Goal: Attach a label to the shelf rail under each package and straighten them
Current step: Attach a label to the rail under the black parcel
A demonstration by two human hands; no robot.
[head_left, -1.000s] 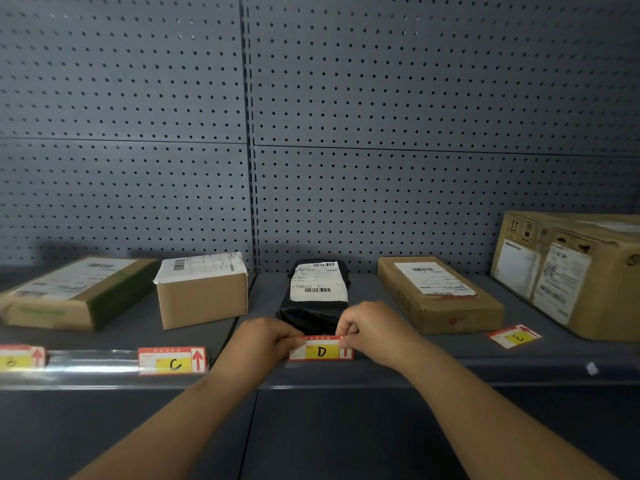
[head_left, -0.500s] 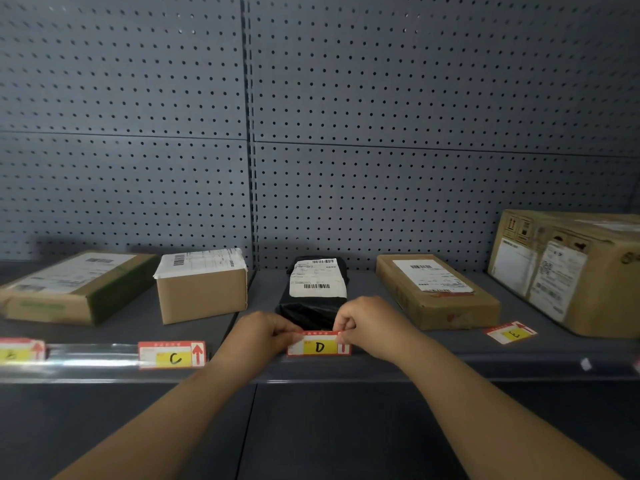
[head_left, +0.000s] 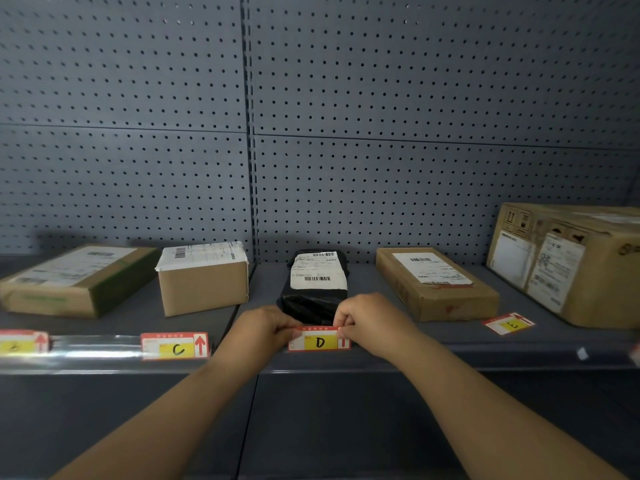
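Red-yellow D label (head_left: 319,339) at shelf rail (head_left: 450,358), pinched between fingers of both hands: left hand (head_left: 263,327) grasps left end, right hand (head_left: 367,320) grasps right end. Black package (head_left: 317,289) just behind fingertips.

Bare left hand (head_left: 263,329), right hand (head_left: 370,322)

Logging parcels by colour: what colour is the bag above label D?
The bag is black; head view.
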